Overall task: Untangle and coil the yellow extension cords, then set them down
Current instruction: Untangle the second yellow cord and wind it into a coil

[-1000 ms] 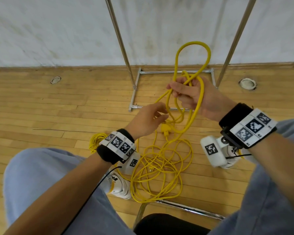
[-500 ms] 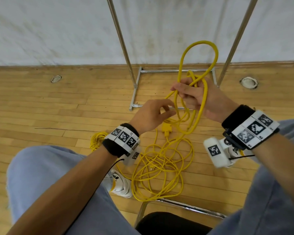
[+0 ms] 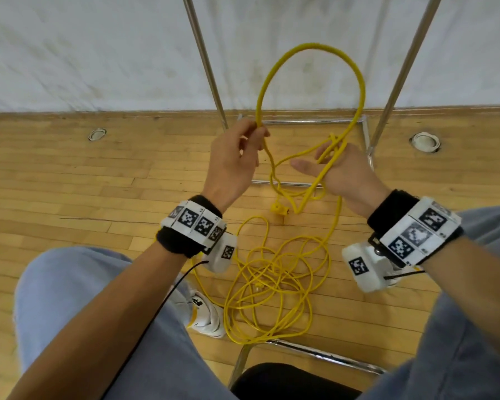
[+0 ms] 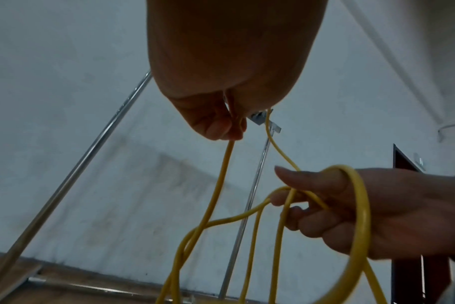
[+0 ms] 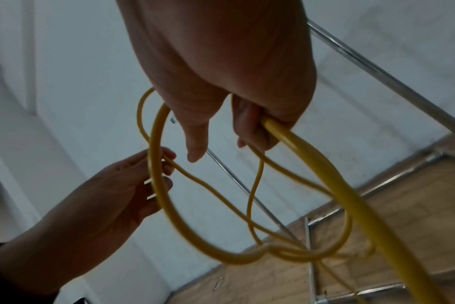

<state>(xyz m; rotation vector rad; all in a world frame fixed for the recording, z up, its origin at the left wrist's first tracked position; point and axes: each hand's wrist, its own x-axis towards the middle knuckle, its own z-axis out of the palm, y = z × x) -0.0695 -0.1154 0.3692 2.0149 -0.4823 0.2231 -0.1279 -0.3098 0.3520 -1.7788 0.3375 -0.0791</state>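
A yellow extension cord (image 3: 309,46) arcs in a tall loop between my two raised hands. My left hand (image 3: 257,135) pinches one end of that loop between thumb and fingertips (image 4: 227,131). My right hand (image 3: 331,155) holds several cord strands in curled fingers (image 5: 257,131), thumb stretched out. From the hands the cord hangs to a yellow plug (image 3: 280,209) and a loose tangled pile (image 3: 274,287) on the wood floor between my knees. In the right wrist view, the loops (image 5: 159,185) pass in front of the left hand (image 5: 112,191).
A metal rack with slanting poles (image 3: 205,67) and a floor frame (image 3: 367,145) stands just beyond the hands by the white wall. Round floor sockets (image 3: 97,134) sit left and right. A white shoe (image 3: 205,316) and a chair's chrome bar (image 3: 315,353) lie near the pile.
My left hand rose from near the plug and moved left, pinching the cord, so the overhead loop opened wide. My right hand's thumb straightened while its fingers kept the strands.
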